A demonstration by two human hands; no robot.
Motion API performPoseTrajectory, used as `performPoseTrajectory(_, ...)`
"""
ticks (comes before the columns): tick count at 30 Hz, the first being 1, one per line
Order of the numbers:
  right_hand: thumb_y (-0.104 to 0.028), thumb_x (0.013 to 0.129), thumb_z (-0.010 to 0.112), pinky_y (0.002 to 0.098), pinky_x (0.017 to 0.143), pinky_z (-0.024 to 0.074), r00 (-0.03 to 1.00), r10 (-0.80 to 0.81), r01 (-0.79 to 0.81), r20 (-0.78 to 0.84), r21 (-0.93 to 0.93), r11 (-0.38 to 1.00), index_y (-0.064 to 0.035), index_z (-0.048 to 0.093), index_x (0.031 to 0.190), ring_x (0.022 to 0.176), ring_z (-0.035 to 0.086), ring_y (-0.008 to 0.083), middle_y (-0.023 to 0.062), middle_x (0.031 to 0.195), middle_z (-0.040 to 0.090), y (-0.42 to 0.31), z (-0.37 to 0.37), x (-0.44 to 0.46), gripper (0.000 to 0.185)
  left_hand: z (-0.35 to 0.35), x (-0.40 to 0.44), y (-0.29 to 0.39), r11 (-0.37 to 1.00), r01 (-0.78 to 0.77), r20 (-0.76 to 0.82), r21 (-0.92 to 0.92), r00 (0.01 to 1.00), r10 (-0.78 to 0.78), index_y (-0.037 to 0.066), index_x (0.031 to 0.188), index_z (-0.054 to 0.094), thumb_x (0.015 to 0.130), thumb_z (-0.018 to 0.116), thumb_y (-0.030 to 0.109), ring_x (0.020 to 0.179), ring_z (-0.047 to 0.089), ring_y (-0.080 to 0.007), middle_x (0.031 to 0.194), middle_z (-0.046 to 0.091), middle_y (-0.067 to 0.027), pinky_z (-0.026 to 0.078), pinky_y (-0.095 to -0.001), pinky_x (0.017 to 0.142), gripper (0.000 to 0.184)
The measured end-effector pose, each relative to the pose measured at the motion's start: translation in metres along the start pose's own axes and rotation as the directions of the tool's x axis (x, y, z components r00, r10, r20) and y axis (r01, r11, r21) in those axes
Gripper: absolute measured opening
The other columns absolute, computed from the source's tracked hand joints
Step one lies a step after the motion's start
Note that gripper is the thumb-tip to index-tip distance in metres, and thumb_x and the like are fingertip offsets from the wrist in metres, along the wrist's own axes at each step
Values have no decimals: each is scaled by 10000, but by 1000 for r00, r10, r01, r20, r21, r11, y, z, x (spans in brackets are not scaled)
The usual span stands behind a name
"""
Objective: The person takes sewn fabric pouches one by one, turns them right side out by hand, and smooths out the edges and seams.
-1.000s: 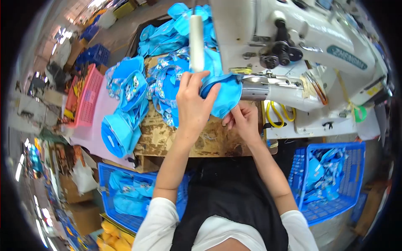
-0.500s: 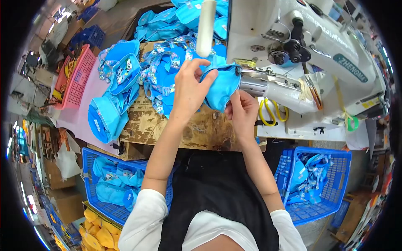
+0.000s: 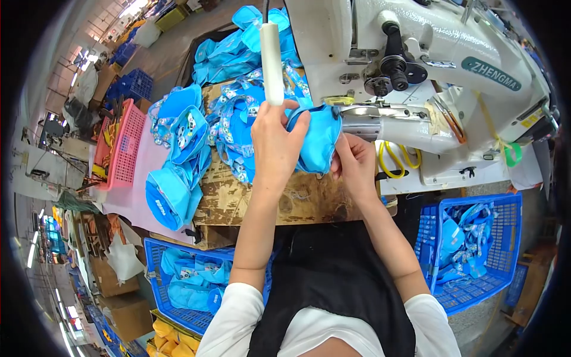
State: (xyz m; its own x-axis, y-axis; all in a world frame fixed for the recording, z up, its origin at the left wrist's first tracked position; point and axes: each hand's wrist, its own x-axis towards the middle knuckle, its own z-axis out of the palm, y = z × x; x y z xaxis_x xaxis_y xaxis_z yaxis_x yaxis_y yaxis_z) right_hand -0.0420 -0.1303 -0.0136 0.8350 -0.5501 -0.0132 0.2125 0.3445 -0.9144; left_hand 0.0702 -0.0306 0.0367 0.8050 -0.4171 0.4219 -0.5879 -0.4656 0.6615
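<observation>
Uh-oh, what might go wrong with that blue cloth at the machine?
The left hand and right hand are close to the machine, so one might get pinched if it runs. The blue cloth has folds, so it may bunch up. The lettered hat, near the pale sheet's edge, might fall if bumped.

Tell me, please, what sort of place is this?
Probably a sewing workshop: a large sewing machine, blue fabric pieces heaped on the worktable, and a blue crate holding more.

The sewing machine is glossy metal. Left of it are smooth blue cloth and a rough wooden tabletop.
</observation>
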Motion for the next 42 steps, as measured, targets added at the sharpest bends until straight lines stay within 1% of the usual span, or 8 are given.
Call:
performPoseTrajectory(9,-229,1039,550,200,437,351,993,-38,25,-109,-113,993,-62,590,715,464,426,57,-10,575,520,23,-15,-28,367,9,-5,-5,980,120,24,-159,993,-118,15,982,703,826,753,113,631,453,-143,797,509,-37,414,-302,573,191)
performPoseTrajectory(13,-151,1013,575,215,492,294,950,-308,270,-45,-370,889,-37,571,686,542,356,60,-24,585,469,13,-5,-14,347,9,-4,-8,980,103,7,-173,995,-103,18,998,707,813,763,117,633,457,-136,803,511,-37,414,-299,567,218)
performPoseTrajectory(19,-137,997,603,221,518,268,974,-226,217,-3,-258,941,-33,551,667,588,319,63,-39,600,437,24,0,-9,350,-2,3,5,997,66,5,-48,998,-66,27,1008,714,802,775,161,674,513,-175,840,554,-52,446,-319,614,253)
performPoseTrajectory(23,-131,985,621,224,513,272,979,-203,197,-17,-165,966,-31,538,661,579,322,59,-46,599,439,30,-5,-7,349,13,10,-4,896,-374,-132,238,902,412,29,1004,709,794,781,216,750,578,-243,917,613,-71,479,-357,695,290)
performPoseTrajectory(28,-126,982,624,223,513,271,982,-186,182,-10,-168,969,-35,529,656,579,316,58,-47,600,434,25,-5,-7,351,13,12,-8,981,-193,99,-8,976,193,18,995,704,801,774,262,816,608,-290,969,647,-82,490,-389,762,319)
performPoseTrajectory(34,-123,984,619,221,511,270,994,-108,108,-2,-58,992,-32,532,659,577,321,54,-48,596,439,10,-2,-6,348,6,27,-5,998,-65,287,24,956,55,6,1001,705,802,774,262,821,614,-288,985,660,-87,499,-388,775,331)
performPoseTrajectory(39,-114,973,615,244,506,298,965,-260,247,-36,-207,947,-17,552,680,558,344,80,-21,588,466,18,-7,-8,315,11,23,-8,1000,-3,294,-5,956,5,3,1014,713,831,751,254,848,627,-280,1009,675,-95,505,-372,799,313)
performPoseTrajectory(42,-97,958,614,267,514,328,936,-351,317,16,-471,823,-5,563,690,554,364,112,8,587,484,13,-14,-35,288,12,14,-11,994,-2,208,-105,978,24,-5,1034,707,853,733,227,880,635,-270,1037,679,-97,505,-362,820,295)
